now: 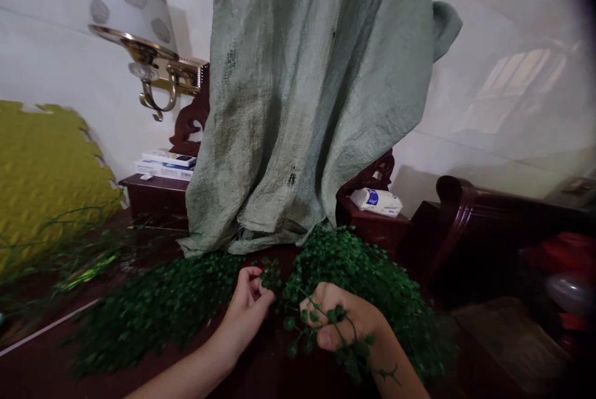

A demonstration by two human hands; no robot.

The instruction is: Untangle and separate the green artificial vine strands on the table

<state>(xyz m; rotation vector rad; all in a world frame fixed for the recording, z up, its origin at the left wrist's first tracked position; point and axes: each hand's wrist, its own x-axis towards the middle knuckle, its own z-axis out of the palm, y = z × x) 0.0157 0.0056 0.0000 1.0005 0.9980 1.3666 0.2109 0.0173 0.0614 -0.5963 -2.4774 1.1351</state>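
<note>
My right hand (347, 315) is closed around a green leafy sprig (351, 352), whose thin stems and small round leaves hang over the fingers and wrist. To its left, my left hand (251, 303) has its fingers curled and pinched at a smaller green sprig (270, 275); whether the two sprigs join cannot be seen. A long heap of the same greenery (158, 312) lies left of my left hand. Another thick pile of greenery (358, 256) lies behind and to the right of my right hand. Both piles rest on a dark red wooden surface (274, 368).
A grey-green woven sack (298, 107) hangs down behind the piles. A wall lamp (135, 20), white boxes (162, 166), a tissue pack (377, 201) and a yellow foam mat (46, 169) stand around. Loose green strands lie at left; a carved dark wooden armrest (451, 219) is at right.
</note>
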